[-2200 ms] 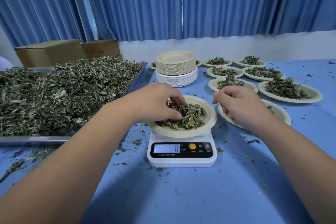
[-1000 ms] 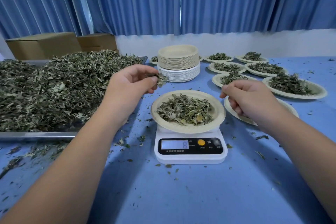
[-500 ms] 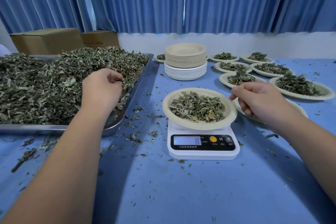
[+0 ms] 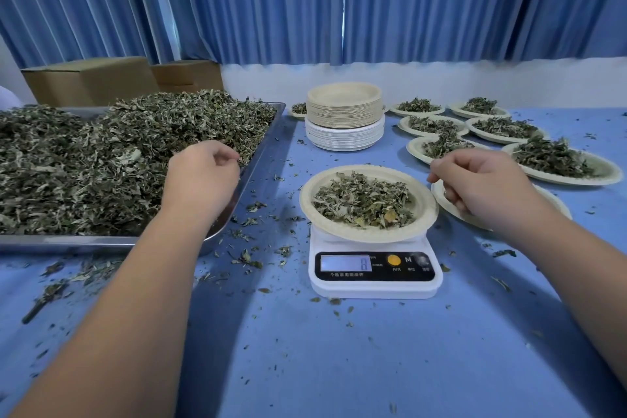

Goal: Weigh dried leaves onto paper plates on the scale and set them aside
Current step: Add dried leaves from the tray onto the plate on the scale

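Left hand (image 4: 200,180), gone from above the scale (image 4: 373,285), is hovering over the tray (image 4: 84,240) left of it, curled fingers (image 4: 220,153) holding I cannot tell what, while right hand (image 4: 485,190) is waiting loosely curled, seemingly empty, beside the scale's plate (image 4: 307,204) of leaves (image 4: 363,202), probably trimming weight before lifting it level.

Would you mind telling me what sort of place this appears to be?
Probably a small workroom for portioning dried herbs or tea: a metal tray heaped with dried leaves, a digital scale bearing a filled paper plate, and a stack of spare paper plates.
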